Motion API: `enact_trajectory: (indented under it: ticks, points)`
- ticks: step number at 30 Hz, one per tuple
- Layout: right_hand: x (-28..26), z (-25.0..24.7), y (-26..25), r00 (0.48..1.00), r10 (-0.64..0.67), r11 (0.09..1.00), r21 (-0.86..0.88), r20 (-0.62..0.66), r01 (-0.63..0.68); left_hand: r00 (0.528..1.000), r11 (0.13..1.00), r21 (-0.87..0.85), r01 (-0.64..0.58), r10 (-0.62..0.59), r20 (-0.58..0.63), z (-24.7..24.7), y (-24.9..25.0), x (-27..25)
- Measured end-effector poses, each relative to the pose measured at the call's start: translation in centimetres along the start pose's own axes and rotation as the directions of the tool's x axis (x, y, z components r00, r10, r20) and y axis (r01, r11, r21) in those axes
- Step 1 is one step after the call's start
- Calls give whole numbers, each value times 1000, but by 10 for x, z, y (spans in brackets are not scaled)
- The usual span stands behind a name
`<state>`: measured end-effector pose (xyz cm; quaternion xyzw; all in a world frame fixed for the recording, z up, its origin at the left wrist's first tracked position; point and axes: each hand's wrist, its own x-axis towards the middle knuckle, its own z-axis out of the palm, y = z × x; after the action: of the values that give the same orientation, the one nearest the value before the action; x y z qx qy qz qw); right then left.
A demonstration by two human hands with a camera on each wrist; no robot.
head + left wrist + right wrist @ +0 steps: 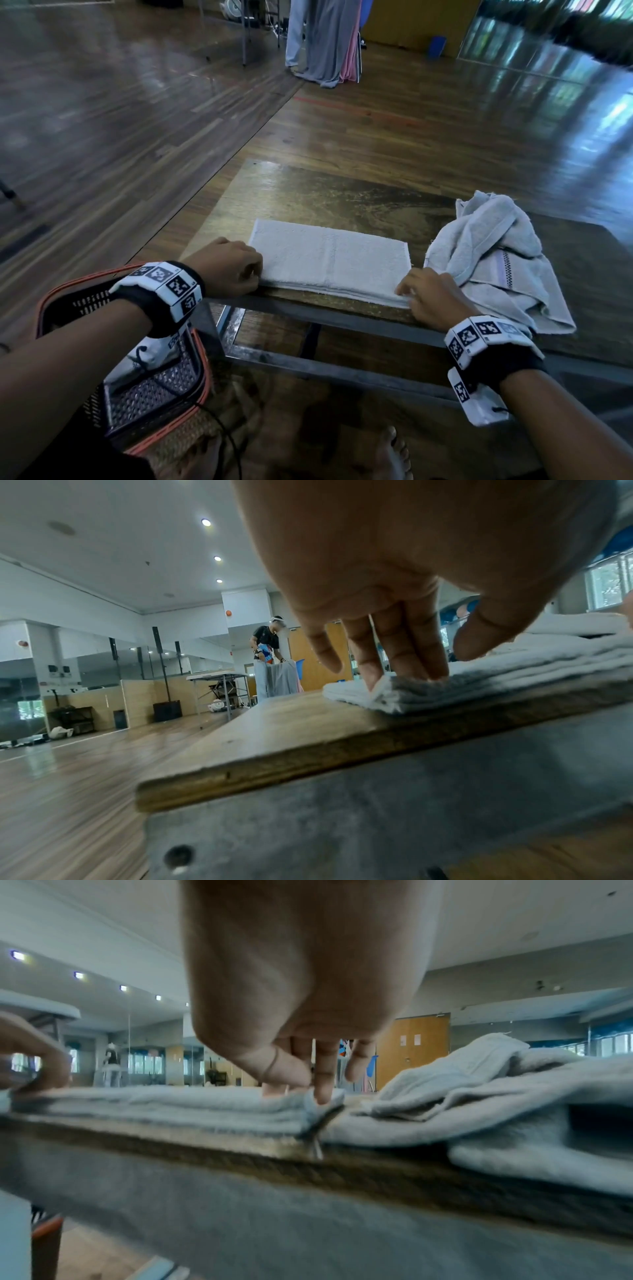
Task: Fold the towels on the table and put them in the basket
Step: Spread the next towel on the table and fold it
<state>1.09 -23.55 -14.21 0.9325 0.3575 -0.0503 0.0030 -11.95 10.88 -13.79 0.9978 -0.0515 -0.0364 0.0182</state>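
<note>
My left hand (228,267) is at the left end of the folded towel (330,262), which lies flat along the near edge of the table (342,195). In the left wrist view my fingers (404,647) point down onto the near left corner of the towel and the thumb comes in from the side, so I pinch the layers there. My right hand (430,296) is at the near right corner of the same towel. In the right wrist view the thumb and the fingertips (323,1085) close on the top layers of that corner, so this hand pinches the towel too.

Just beside my right hand, at the right part of the table, a second towel (496,260) lies in a crumpled heap, and one part of it hangs a little over the near edge. The basket (164,394) with the orange rim stands on the floor, below my left wrist and beside the near left corner of the table. Something white lies inside it, but I cannot tell what.
</note>
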Motion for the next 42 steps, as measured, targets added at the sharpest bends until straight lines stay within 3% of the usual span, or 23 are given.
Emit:
enact_trajectory:
  ticks: [2,4,7,10,13,18,22,28,34,38,42]
  points:
    - [1,-5,-9,1000,8,990,-141,-24,-11,999,999,41,20,-19,-28,2,6,4]
    - [5,-5,-20,996,-14,981,-192,-93,-4,990,998,46,53,-46,-133,5,15,11]
    - [20,1,-45,979,3,999,-51,-204,-14,971,996,-44,84,-91,-220,12,39,28]
    - [45,10,-72,962,83,992,117,-262,-54,978,986,-95,138,-151,-145,22,65,54]
    - [63,25,-96,969,165,967,221,-182,-123,968,968,-97,230,-238,-82,36,77,69]
    - [64,54,-111,990,115,990,94,-80,-107,956,952,-132,277,-287,-64,59,73,68]
    - [54,61,-90,995,93,995,31,-46,-91,951,955,-97,282,-291,-106,65,53,59]
    - [25,64,-35,982,188,982,-21,-13,-189,931,929,-119,351,-360,-63,63,17,33]
    - [19,39,-14,944,329,944,-27,24,-329,922,920,-57,387,-388,-9,44,20,4]
    - [45,4,-31,912,409,912,57,-26,-407,868,868,-80,489,-494,-48,31,34,-15]
    - [82,-14,-67,946,323,946,-13,-20,-324,841,835,-112,539,-540,24,27,36,-31]
